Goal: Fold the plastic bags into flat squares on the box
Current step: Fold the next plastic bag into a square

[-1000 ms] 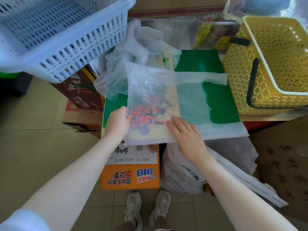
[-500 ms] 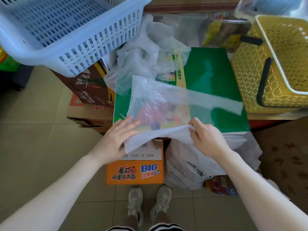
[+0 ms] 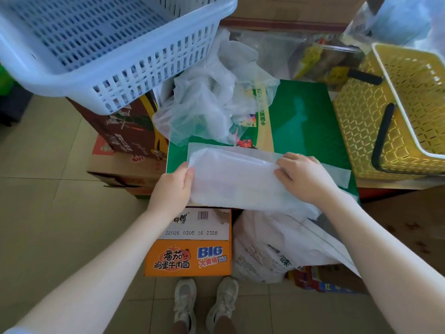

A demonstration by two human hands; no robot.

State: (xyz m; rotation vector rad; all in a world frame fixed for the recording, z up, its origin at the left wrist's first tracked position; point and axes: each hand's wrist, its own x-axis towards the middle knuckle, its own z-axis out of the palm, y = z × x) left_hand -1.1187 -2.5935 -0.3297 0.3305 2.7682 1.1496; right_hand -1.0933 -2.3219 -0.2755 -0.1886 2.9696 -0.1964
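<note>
The plastic bag (image 3: 236, 179), which lay spread open across the green box (image 3: 305, 131) a second ago, now has its near edge lifted and carried away from the person, so it lies doubled into a long white band along the box's front edge. The left hand (image 3: 172, 186) pinches the band's left end between thumb and curled fingers, where a moment back it only rested flat. The right hand (image 3: 303, 178) has its fingers bent over the folded edge and holds it down near the middle. The first fold looks made, yet the strip is far from square; folds across its length seem due next. A heap of crumpled bags (image 3: 214, 102) waits at the box's far left corner.
</note>
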